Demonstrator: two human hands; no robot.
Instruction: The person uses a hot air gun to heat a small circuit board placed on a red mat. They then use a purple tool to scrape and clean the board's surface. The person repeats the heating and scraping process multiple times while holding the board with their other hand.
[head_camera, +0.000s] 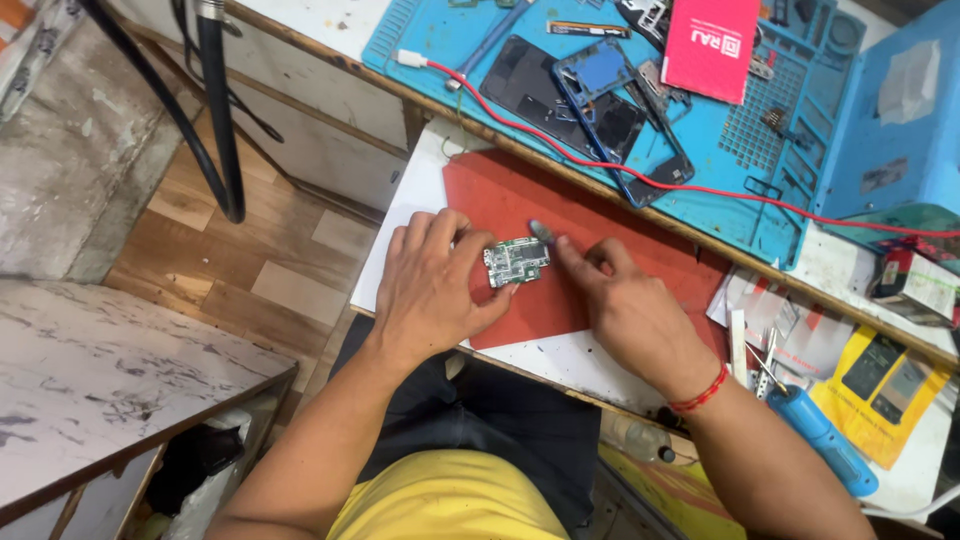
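Green circuit board (516, 262), small and thin, lies on the red mat (520, 200) near the middle of the view. The left hand (432, 290), at nine o'clock of it, has its grip closed on the board's left edge, thumb below and fingers curled over the top. The right hand (630, 310), at four o'clock, is pinched shut on a slim metal tool (541, 232) whose tip rests at the board's one o'clock corner. I judge the board light and stiff but fragile, its face crowded with tiny parts; holding it by the bare edges, as the left hand does, looks safest. At twelve o'clock on the desk, a blue work mat (720, 170) carries an opened phone frame (620, 120)
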